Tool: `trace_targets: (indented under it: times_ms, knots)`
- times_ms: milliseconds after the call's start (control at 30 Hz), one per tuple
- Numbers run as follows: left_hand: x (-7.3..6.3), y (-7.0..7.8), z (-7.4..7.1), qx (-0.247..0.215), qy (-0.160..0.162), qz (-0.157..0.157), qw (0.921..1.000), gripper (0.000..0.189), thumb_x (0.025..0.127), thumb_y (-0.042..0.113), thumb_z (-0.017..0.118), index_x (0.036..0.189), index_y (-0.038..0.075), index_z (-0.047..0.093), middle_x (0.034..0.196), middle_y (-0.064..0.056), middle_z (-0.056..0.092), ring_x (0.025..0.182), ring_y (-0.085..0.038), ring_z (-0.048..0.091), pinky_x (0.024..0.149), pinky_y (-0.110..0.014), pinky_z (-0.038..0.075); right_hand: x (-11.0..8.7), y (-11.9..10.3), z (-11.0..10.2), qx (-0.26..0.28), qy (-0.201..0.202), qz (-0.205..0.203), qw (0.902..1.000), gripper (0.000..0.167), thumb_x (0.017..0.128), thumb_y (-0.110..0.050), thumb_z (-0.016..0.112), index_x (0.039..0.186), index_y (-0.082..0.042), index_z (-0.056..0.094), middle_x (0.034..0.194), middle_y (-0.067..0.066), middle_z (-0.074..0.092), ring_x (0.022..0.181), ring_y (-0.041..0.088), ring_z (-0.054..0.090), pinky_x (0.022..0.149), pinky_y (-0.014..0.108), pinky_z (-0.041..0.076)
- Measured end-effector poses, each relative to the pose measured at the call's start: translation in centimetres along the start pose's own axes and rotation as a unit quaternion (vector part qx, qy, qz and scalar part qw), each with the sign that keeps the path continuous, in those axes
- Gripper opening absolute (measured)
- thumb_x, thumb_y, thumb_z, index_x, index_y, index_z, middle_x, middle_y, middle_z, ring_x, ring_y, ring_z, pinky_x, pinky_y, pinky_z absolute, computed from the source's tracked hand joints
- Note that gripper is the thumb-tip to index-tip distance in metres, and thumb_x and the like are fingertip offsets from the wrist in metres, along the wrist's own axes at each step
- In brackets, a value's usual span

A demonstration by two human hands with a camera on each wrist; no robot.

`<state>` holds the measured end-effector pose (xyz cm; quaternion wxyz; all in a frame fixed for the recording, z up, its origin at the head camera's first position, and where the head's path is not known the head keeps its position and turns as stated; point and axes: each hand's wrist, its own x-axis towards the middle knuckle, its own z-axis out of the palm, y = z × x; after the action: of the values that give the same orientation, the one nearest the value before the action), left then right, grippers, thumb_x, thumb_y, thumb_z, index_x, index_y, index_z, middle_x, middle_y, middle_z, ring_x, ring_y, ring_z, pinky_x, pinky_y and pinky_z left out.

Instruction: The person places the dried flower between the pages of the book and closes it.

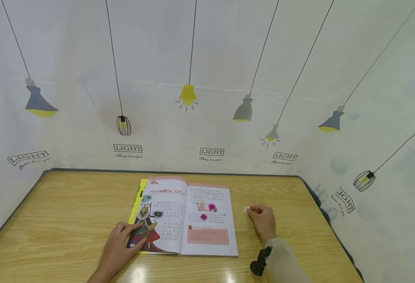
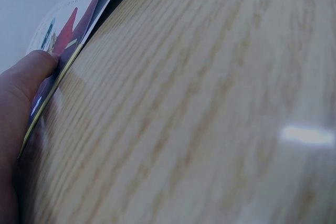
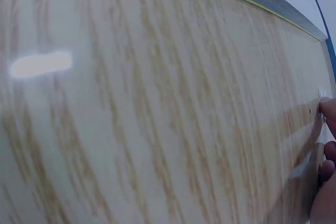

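Book (image 1: 172, 220) lies spread before us, and behind it rises a large pale wall (image 1: 225, 129) with printed lamps (image 1: 188, 94) and the word LIGHT repeated under them. Below the wall we see the wooden surface (image 1: 80, 212), and the book rests near its middle. The left page carries a coloured picture of a figure, and the right page has a pink text box in its lower half. Along the left side a yellow edge (image 1: 137, 202) shows; we cannot tell if it belongs to this same book. Our right arm wears a pale sleeve (image 1: 287, 261), with a black device (image 1: 260, 261) at the wrist. Our left hand (image 1: 117, 243) rests on the lower left part of the book, its grip relaxed, with thumb and forefinger spread upon the page. Our right hand (image 1: 263, 222) is to the right of the book, apart from it. On the right page, above the pink box, are two magenta flowers (image 1: 212, 207), near each other. Smallest is the white flower (image 1: 246, 210), which the right grip pinches at the fingertips; whether it touches the surface, we cannot tell.
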<state>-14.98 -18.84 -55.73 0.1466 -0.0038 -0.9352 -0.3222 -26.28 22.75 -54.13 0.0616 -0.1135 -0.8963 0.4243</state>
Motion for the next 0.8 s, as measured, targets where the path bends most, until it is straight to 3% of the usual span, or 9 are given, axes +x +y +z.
trace_targets:
  times_ms: [800]
  knots:
    - [0.00,-0.23,0.17,0.010,0.006,0.004,0.9999,0.042,0.071,0.031,0.078,0.107,0.013,0.068,0.089,0.000,0.044,0.077,-0.014,0.040,0.067,-0.033,0.036,0.20,-0.57,-0.19,0.013,-0.012,0.030,0.9994,0.018,0.081,-0.018,0.068,0.090,-0.003,0.071,0.089,0.008,0.065,0.084,0.023,0.057,0.073,0.038,0.041]
